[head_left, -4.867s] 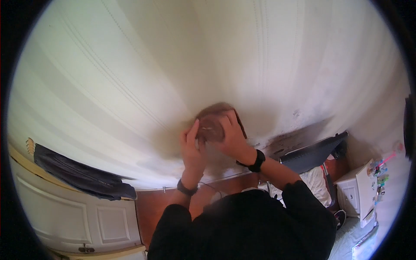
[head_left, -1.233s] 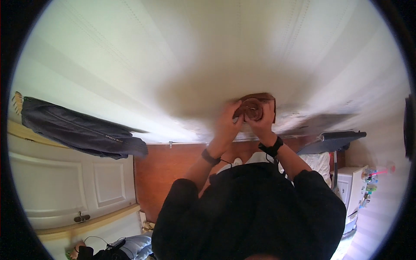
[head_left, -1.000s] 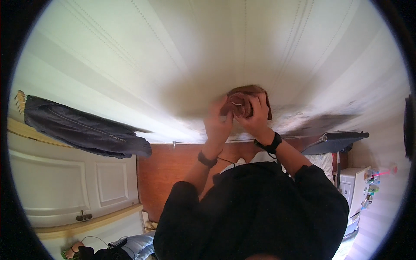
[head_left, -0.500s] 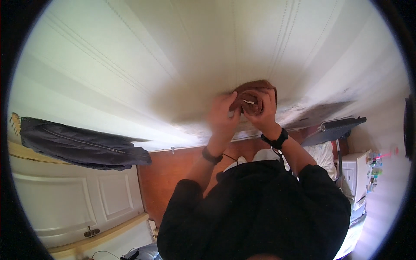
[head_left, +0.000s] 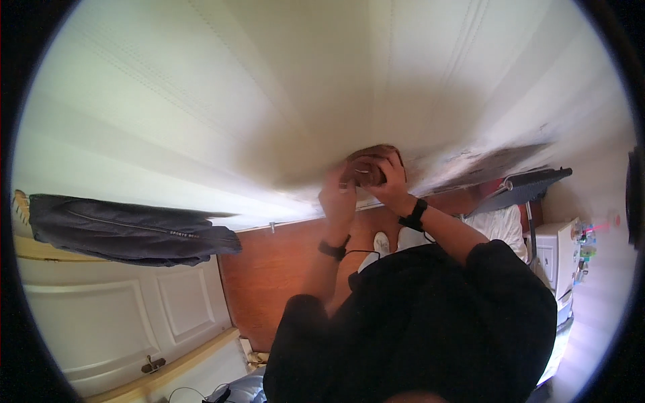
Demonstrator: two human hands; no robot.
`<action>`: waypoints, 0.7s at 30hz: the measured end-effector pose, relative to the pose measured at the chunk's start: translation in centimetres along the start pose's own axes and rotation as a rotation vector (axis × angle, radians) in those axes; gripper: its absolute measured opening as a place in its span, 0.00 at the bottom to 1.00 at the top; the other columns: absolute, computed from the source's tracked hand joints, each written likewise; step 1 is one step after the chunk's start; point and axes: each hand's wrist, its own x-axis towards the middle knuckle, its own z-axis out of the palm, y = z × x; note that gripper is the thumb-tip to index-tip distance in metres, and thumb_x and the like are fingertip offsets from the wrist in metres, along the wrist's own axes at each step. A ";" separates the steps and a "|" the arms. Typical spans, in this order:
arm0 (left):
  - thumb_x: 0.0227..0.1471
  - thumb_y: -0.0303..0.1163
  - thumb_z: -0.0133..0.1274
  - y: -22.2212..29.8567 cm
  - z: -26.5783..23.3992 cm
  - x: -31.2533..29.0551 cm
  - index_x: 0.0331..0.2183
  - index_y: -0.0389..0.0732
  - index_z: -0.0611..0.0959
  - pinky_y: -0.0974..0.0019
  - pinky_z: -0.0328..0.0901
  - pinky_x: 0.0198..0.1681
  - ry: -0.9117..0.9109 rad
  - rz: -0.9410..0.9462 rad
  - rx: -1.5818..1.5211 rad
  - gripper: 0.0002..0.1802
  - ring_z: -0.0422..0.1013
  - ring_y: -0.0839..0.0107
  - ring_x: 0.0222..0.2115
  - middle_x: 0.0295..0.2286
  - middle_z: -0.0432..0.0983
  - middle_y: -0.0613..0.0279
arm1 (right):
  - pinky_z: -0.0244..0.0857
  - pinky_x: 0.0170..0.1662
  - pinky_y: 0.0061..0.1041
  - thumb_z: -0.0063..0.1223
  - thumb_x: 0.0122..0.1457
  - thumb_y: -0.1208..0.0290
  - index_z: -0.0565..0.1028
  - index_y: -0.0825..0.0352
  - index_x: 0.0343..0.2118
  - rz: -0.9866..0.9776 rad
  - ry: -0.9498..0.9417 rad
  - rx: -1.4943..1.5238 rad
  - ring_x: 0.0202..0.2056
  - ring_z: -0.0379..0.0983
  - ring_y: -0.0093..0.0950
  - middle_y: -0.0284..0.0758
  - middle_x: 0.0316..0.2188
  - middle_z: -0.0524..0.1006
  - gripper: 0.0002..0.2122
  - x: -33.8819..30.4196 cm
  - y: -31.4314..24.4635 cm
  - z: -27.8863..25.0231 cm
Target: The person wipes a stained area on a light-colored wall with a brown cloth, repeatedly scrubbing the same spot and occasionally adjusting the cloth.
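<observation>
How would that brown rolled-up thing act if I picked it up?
The brown roll looks like wound cloth, so it's probably soft and floppy, though blur hides details. It might uncurl if let go: the left hand and right hand hold its sides, and no tie shows. It's likely light, being small.

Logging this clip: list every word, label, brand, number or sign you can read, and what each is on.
Dark garment at left: one short line of pale lettering; wording not copied here.
Small coloured items at far right: too small to tell whether they carry labels.
Brown cloth: blurred; no lettering can be made out.
</observation>
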 end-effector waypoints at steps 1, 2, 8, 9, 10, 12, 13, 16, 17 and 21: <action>0.41 0.20 0.56 0.0 -0.4 0.0 0.43 0.43 0.78 0.65 0.72 0.33 0.019 -0.034 -0.031 0.22 0.75 0.61 0.34 0.39 0.75 0.55 | 0.65 0.45 0.35 0.66 0.39 0.75 0.75 0.64 0.40 0.008 0.001 -0.002 0.43 0.68 0.40 0.39 0.41 0.70 0.21 0.3 -0.7 0.0; 0.41 0.19 0.56 0.1 -0.5 -0.2 0.42 0.42 0.78 0.65 0.72 0.32 0.035 -0.068 -0.062 0.21 0.75 0.62 0.33 0.38 0.75 0.55 | 0.64 0.46 0.34 0.66 0.39 0.75 0.75 0.64 0.41 -0.021 -0.007 0.013 0.44 0.67 0.40 0.39 0.42 0.70 0.21 0.7 -1.3 -0.1; 0.42 0.14 0.51 -0.8 1.3 -1.1 0.42 0.39 0.77 0.65 0.71 0.32 0.188 0.003 -0.090 0.21 0.74 0.64 0.33 0.35 0.74 0.55 | 0.60 0.54 0.36 0.60 0.49 0.61 0.76 0.54 0.43 0.043 -0.173 0.049 0.50 0.66 0.36 0.32 0.46 0.73 0.17 2.2 -3.3 -1.9; 0.42 0.14 0.51 -1.1 1.8 -1.3 0.42 0.39 0.77 0.65 0.71 0.32 0.170 0.003 -0.095 0.21 0.74 0.64 0.33 0.35 0.74 0.55 | 0.58 0.56 0.36 0.59 0.49 0.60 0.77 0.52 0.42 0.070 -0.213 0.088 0.51 0.65 0.34 0.30 0.46 0.73 0.16 2.2 -3.4 -2.4; 0.42 0.13 0.50 -0.9 1.8 -1.2 0.42 0.39 0.77 0.64 0.70 0.34 0.184 -0.018 -0.111 0.21 0.74 0.64 0.33 0.36 0.73 0.55 | 0.58 0.56 0.36 0.59 0.49 0.60 0.77 0.52 0.42 0.072 -0.212 0.086 0.51 0.65 0.34 0.30 0.46 0.73 0.16 2.2 -3.4 -2.5; 0.43 0.13 0.50 -0.4 2.6 -1.4 0.42 0.38 0.77 0.64 0.70 0.35 0.193 -0.040 -0.129 0.21 0.73 0.64 0.34 0.36 0.73 0.54 | 0.56 0.58 0.35 0.59 0.49 0.62 0.78 0.52 0.40 0.157 -0.202 0.089 0.51 0.65 0.33 0.29 0.46 0.73 0.14 2.0 -3.3 -3.2; 0.42 0.14 0.50 0.1 3.3 -1.4 0.42 0.39 0.77 0.63 0.69 0.37 0.194 0.005 -0.147 0.22 0.73 0.62 0.34 0.36 0.73 0.54 | 0.56 0.58 0.35 0.59 0.49 0.62 0.78 0.52 0.40 0.167 -0.200 0.091 0.51 0.65 0.33 0.29 0.46 0.73 0.14 2.0 -3.1 -3.8; 0.40 0.15 0.52 0.3 6.5 -1.4 0.43 0.40 0.77 0.60 0.68 0.38 0.155 0.048 -0.139 0.23 0.73 0.59 0.34 0.37 0.73 0.53 | 0.59 0.56 0.36 0.60 0.47 0.61 0.79 0.53 0.39 0.196 -0.192 0.031 0.51 0.65 0.34 0.30 0.46 0.74 0.14 1.9 -1.7 -6.0; 0.39 0.16 0.53 0.7 7.7 -1.3 0.43 0.40 0.77 0.59 0.68 0.39 0.122 0.049 -0.117 0.24 0.72 0.57 0.34 0.36 0.74 0.53 | 0.59 0.55 0.37 0.61 0.46 0.61 0.79 0.54 0.38 0.212 -0.103 -0.001 0.50 0.65 0.35 0.31 0.45 0.74 0.14 1.0 -0.4 -6.4; 0.37 0.18 0.55 2.6 12.2 -1.5 0.44 0.42 0.78 0.57 0.68 0.37 0.116 0.287 -0.003 0.26 0.71 0.55 0.33 0.36 0.74 0.52 | 0.61 0.53 0.38 0.63 0.42 0.63 0.78 0.57 0.40 0.137 0.104 -0.060 0.50 0.64 0.39 0.36 0.44 0.73 0.19 -1.9 5.5 -8.8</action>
